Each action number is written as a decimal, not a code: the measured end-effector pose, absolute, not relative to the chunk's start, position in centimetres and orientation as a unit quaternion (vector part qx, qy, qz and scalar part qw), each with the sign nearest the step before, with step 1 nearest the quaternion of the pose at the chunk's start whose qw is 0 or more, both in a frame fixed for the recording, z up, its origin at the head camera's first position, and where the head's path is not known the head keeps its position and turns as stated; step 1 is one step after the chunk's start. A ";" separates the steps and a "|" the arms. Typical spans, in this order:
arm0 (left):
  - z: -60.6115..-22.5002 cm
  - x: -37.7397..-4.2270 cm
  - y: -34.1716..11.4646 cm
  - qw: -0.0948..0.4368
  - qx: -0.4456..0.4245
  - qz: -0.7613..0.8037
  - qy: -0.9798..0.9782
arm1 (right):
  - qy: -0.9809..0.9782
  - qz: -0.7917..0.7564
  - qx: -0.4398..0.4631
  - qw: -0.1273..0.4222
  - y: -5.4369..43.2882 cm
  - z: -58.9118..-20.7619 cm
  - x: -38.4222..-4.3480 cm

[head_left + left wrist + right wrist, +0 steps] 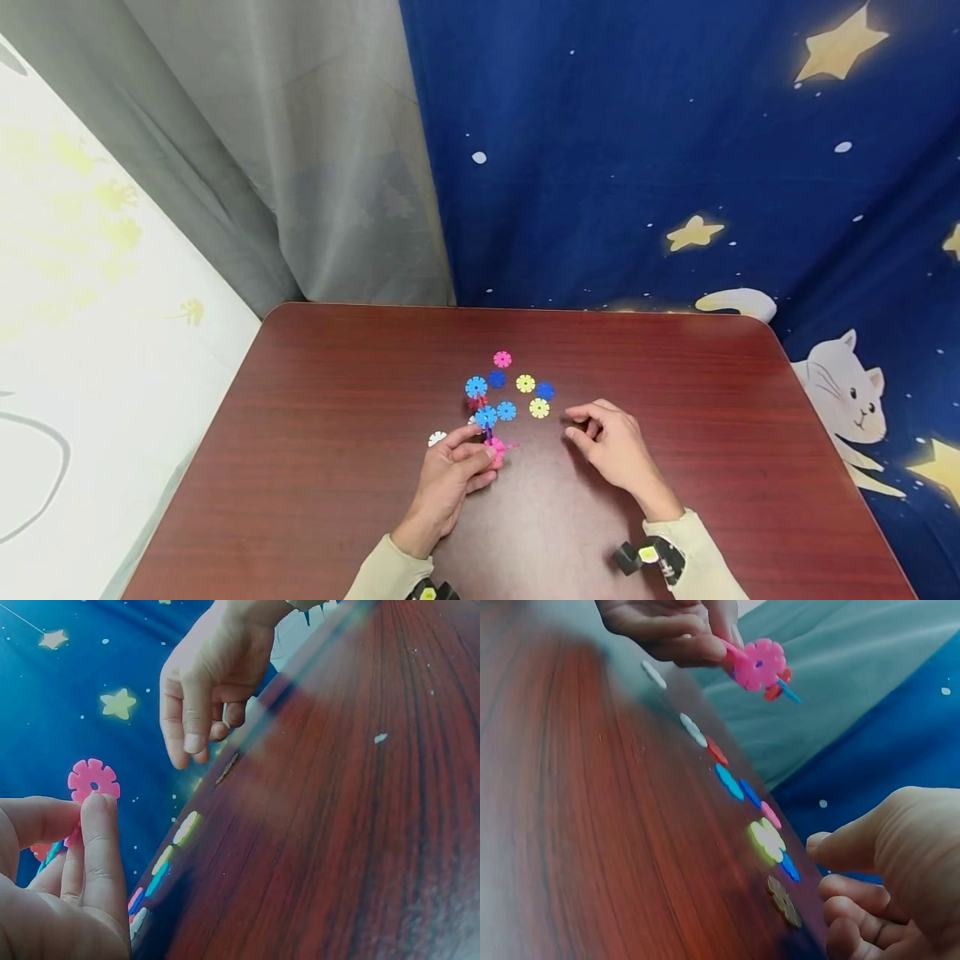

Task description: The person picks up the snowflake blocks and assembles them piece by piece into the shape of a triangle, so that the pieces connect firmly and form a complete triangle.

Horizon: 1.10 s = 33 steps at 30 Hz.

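Observation:
My left hand [450, 479] pinches a cluster of notched plastic discs between thumb and fingers, raised over the table. A pink disc [761, 666] shows at the front of the cluster in the right wrist view, with red and light blue discs behind it. A purple piece [490, 435] joins it to a light blue disc [486, 417] in the head view. To the right, my right hand [615, 448] hovers low with loosely bent fingers and nothing in them. Just beneath it lies a brownish disc [784, 901], seen in the right wrist view.
Several loose discs lie on the dark red table [337, 375] beyond the hands: pink [502, 359], dark blue [545, 390], yellow [539, 407], light blue [506, 411] and white [437, 438]. Grey and blue curtains [570, 167] hang behind the far edge.

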State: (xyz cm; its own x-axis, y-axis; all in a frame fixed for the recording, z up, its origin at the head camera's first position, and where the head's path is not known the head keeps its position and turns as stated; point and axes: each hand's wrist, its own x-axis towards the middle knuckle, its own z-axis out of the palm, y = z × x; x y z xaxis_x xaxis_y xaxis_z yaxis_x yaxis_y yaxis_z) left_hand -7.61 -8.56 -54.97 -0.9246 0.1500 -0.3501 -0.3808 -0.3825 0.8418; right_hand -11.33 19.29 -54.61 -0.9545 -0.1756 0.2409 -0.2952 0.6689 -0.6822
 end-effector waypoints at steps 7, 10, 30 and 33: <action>-55.1 -7.4 -8.7 0.156 -0.110 0.814 0.548 | -0.924 0.357 0.122 0.052 19.1 -55.1 -11.8; -55.1 -7.4 -8.6 0.157 -0.110 0.813 0.550 | -0.931 0.343 0.116 0.047 18.7 -55.1 -12.1; -54.9 -7.2 -8.4 0.154 -0.090 0.812 0.556 | -0.868 0.489 0.071 -0.040 17.7 -53.8 -10.8; -54.9 -7.2 -8.3 0.153 -0.094 0.812 0.556 | -0.837 0.539 0.077 -0.059 16.9 -53.4 -10.4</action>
